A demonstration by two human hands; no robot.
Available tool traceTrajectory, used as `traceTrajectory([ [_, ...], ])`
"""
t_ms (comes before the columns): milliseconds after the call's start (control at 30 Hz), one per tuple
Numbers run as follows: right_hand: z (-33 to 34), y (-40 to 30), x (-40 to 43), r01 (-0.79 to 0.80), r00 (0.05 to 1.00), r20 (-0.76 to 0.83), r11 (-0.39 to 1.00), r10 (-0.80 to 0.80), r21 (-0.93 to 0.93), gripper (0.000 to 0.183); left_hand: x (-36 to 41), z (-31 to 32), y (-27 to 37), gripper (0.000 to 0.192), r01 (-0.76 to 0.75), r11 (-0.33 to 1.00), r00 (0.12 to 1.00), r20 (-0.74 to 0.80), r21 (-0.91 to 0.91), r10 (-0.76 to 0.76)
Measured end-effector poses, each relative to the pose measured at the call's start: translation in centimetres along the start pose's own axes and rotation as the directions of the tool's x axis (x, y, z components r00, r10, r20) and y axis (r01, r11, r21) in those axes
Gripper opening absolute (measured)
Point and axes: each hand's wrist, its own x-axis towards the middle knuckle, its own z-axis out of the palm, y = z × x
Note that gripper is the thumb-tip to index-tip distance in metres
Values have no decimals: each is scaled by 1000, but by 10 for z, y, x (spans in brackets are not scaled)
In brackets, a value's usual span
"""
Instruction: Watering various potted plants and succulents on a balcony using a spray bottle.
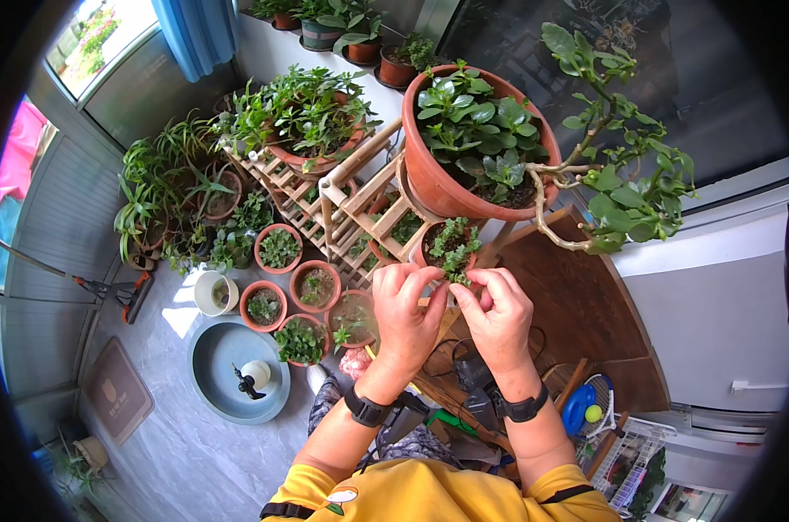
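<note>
My left hand [402,320] and my right hand [499,320] meet at the near side of a small potted plant [454,243] with crinkled green leaves. Thumb and forefinger of each hand pinch a low, drooping shoot [460,278] of this plant. The fingertips hide part of the shoot, so its exact hold is only partly visible. The plant's small pot sits at the near end of a bamboo plant stand [375,207]. Right behind it rises a large terracotta-coloured pot [433,186] full of broad-leaved succulents.
A long bare-stemmed branch [587,140] leans out rightward from the large pot. Several small pots [316,286] stand on the floor at left, beside a blue-grey basin [205,365] holding a spray bottle [254,375]. A brown wooden surface [584,300], a racket [602,398] and a wire basket [636,450] lie right.
</note>
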Motion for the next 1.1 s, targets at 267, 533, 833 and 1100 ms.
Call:
traceTrajectory([
  [267, -2, 1, -1, 14, 999, 35, 1000, -13, -21, 27, -2, 1, -3, 26, -58, 998, 998, 17, 22, 58],
  [533, -4, 11, 6, 373, 928, 52, 915, -369, -157, 31, 1, 2, -2, 23, -88, 996, 996, -26, 32, 89],
  [833, -10, 13, 13, 543, 839, 139, 793, -527, -275, 32, 1, 1, -3, 24, -80, 997, 997, -4, 13, 80],
  [1100, -11, 14, 18, 525, 851, 140, 803, -506, -283, 24, 0, 0, -3, 24, -29, 999, 1000, -14, -34, 28],
])
